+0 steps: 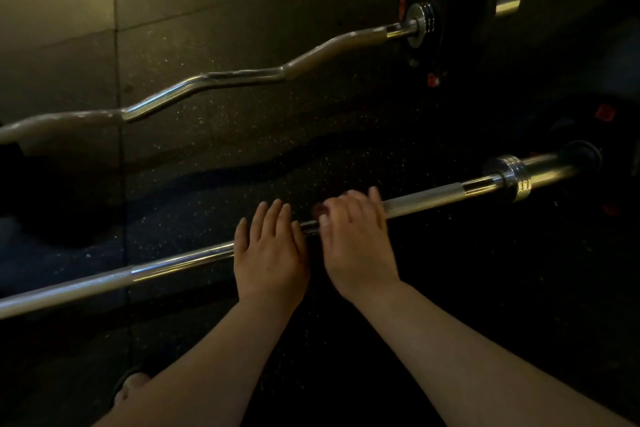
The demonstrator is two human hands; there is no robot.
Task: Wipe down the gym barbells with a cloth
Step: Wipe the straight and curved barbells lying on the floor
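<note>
On a dim gym floor, the left grip lies flat and open on the near bar while the right grip curls over it, no cloth visible, so wiping likely awaits fetching one.

No writing, number or brand can be read here, neither on the straight chrome barbell nor elsewhere. The black round weight plate on the curved chrome curl bar carries red patches, too dark and blurred to make out. A small red mark on a dark object at the right is equally illegible.
</note>
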